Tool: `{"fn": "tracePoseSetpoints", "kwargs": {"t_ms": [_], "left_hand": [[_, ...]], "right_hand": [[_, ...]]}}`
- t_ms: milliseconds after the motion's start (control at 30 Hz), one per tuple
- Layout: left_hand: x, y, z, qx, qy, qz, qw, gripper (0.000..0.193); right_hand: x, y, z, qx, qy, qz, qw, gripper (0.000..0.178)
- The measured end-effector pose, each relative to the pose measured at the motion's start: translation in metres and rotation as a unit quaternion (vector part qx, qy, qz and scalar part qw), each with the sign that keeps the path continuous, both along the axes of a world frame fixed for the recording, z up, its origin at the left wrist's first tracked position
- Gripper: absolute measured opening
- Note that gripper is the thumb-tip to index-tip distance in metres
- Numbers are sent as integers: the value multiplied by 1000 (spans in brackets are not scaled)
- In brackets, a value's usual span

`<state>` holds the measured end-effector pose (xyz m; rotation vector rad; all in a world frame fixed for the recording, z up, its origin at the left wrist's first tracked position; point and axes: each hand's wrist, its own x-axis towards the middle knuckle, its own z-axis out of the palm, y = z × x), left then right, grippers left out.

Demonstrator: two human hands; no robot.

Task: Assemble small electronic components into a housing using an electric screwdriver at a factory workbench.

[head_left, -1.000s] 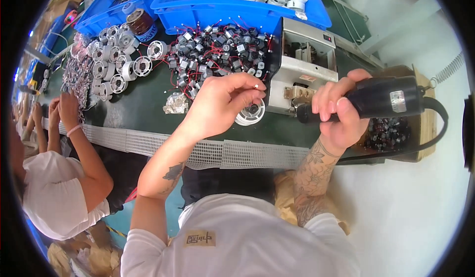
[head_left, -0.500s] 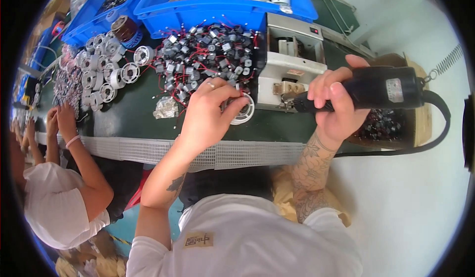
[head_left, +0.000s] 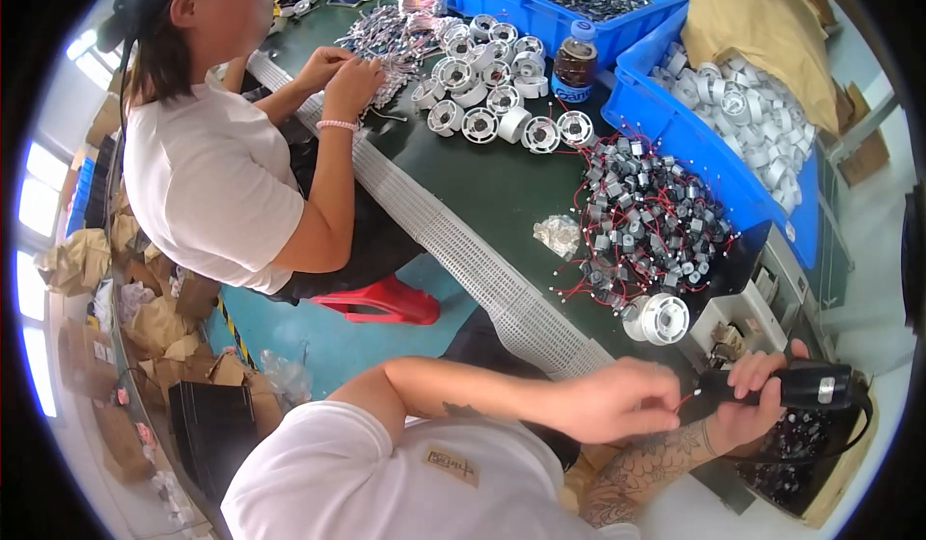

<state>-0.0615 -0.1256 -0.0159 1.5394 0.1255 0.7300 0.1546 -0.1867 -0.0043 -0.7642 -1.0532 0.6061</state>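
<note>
The black corded power tool (head_left: 812,386) is in your right hand (head_left: 748,412), just beyond your left hand (head_left: 617,400) at its three o'clock. Your right fingers wrap the body near the front, probably because that steadies the nose, which points toward nine o'clock. The cord (head_left: 869,411) curves off the rear end, a layout that seems to keep it clear of your left fingers.

Your left hand is pinched closed, apparently on a red wire (head_left: 687,398) whose pale tip sits just beside the tool's nose; anything more within that grip I cannot tell.

From your left hand, a white slotted wheel (head_left: 666,318) stands at one o'clock on the dark green tabletop (head_left: 492,207), and a metal machine (head_left: 738,320) at two. The heap of small motors (head_left: 651,227) lies at twelve, presumably within easy reach, with crumpled foil (head_left: 558,235) at eleven. Farther out, a blue bin (head_left: 656,114) of white rings sits between twelve and one, and a co-worker (head_left: 217,174) sits toward ten.
</note>
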Motion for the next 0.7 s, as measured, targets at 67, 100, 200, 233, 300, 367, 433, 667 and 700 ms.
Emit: {"fn": "tracePoseSetpoints", "kwargs": {"t_ms": [67, 100, 200, 233, 300, 367, 433, 667, 700], "left_hand": [[0, -2, 3, -19, 8, -73, 997, 16], [0, -2, 7, -33, 24, -100, 994, 16], [-1, -23, 19, -65, 82, -88, 991, 6], [-10, -29, 16, -111, 81, -55, 989, 13], [-3, -35, 29, -117, -39, -20, 992, 12], [23, -51, 29, -58, -162, -33, 984, 14], [43, -71, 39, 49, -167, -36, 984, 19], [117, -159, -10, 325, 61, -139, 934, 27], [103, -149, -9, 352, 116, -158, 915, 25]], "right_hand": [[-9, -2, 0, 0, 21, -25, 999, 59], [-15, -2, -2, -2, 54, -58, 997, 58], [-26, 11, -24, -173, 198, -72, 962, 23], [-48, 26, 15, -155, 169, -16, 973, 24], [-44, 38, 4, -118, 146, 34, 982, 44], [-42, 24, 5, -96, 170, 56, 979, 47], [-48, 19, 13, -79, 158, 35, 984, 43], [-37, -6, 9, -59, 174, 34, 982, 43], [-44, 4, 12, -73, 159, 30, 984, 44]]}}
